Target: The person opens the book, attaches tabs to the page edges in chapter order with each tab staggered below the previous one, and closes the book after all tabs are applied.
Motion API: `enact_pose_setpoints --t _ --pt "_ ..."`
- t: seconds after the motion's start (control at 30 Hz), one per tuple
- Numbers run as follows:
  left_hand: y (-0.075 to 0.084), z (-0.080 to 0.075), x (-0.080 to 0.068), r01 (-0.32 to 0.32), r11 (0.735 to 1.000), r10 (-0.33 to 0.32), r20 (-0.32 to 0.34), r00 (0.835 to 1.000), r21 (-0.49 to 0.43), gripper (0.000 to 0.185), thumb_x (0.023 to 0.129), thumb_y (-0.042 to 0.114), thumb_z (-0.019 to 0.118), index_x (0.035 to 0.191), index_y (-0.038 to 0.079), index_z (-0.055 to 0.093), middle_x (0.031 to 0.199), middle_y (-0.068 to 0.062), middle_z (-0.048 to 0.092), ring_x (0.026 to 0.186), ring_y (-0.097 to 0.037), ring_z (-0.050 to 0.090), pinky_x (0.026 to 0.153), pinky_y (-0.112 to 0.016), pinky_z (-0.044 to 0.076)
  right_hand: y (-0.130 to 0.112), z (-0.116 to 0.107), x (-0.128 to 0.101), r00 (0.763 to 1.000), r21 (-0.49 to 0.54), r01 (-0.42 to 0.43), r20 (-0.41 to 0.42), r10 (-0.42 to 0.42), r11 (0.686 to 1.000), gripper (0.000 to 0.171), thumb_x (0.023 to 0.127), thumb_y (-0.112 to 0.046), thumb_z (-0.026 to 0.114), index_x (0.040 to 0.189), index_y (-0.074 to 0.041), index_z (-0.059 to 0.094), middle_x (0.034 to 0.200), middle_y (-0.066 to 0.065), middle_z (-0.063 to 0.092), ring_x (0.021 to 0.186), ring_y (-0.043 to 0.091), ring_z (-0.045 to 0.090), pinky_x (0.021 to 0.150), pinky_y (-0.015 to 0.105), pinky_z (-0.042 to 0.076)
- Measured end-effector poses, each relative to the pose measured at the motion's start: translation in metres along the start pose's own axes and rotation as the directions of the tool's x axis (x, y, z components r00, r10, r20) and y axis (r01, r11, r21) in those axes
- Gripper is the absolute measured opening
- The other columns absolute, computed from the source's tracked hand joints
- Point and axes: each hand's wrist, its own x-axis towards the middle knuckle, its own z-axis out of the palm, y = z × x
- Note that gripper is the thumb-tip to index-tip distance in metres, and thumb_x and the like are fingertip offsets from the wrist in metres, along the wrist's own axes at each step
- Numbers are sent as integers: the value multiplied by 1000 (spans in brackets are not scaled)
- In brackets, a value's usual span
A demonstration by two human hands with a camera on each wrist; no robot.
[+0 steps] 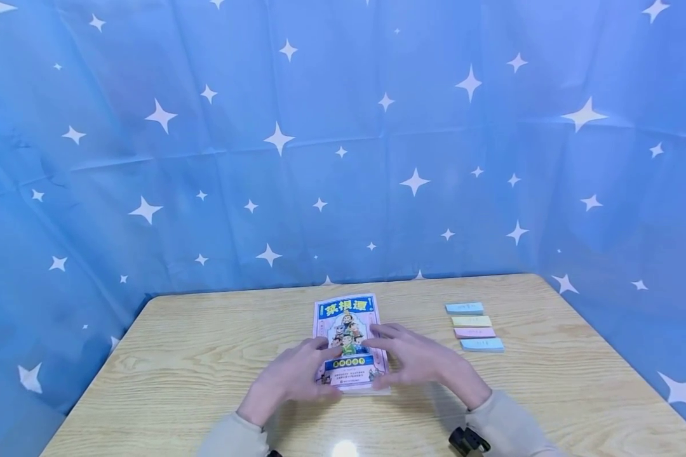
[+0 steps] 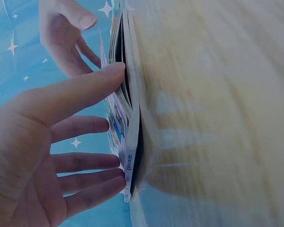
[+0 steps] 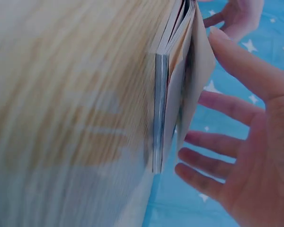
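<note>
A comic-style book with cartoon figures and Chinese characters on its cover lies on the wooden table in the head view. My left hand is at its left side, fingers extended; in the left wrist view the fingertips reach the spine and the thumb lies over the bottom page edges. From the right, my right hand spreads over the cover's edge. The right wrist view shows the front cover lifted off the pages, with the right thumb and fingertips right at its outer edge.
To the right of the book, several sticky-note pads stand in a column: a blue one, a yellow one, a pink one and another blue one. A blue star-patterned curtain hangs behind the table.
</note>
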Motion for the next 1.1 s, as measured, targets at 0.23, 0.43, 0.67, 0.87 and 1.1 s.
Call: enact_pose_setpoints --t 0.23,0.43,0.67,0.87,1.1 --pt "-3 0 6 -53 999 53 -19 998 5 66 87 44 78 143 16 60 142 -19 56 124 -37 58 100 -49 50 2 5 3 998 -2 -52 27 52 999 86 80 -58 78 149 -14 52 159 23 31 144 49 29 109 66 31" --pt "-5 1 8 -91 996 91 -1 996 -4 65 89 42 75 144 12 57 143 -20 55 120 -34 62 98 -43 52 4 7 5 996 13 -76 38 76 997 84 81 -48 82 151 -14 49 161 23 28 144 49 28 110 66 31" --pt "-4 -2 8 -127 992 127 21 992 21 60 93 38 71 143 9 58 143 -22 54 110 -30 68 91 -37 56 2 4 6 998 26 -55 30 54 998 77 84 -41 81 149 -12 51 159 24 30 144 49 29 110 66 31" --pt "-5 -1 7 -166 986 165 26 986 21 57 95 36 68 142 6 58 142 -24 54 97 -19 71 82 -30 57 3 3 5 1000 -14 -10 -1 10 1000 75 85 -41 81 148 -11 53 157 25 34 143 47 32 110 63 34" --pt "-4 0 6 -160 987 159 24 987 29 57 96 36 66 144 6 56 143 -24 52 111 -31 68 90 -38 56 2 -1 4 1000 -26 10 -20 -11 1000 72 85 -38 80 146 -10 54 156 24 36 143 46 32 110 62 34"
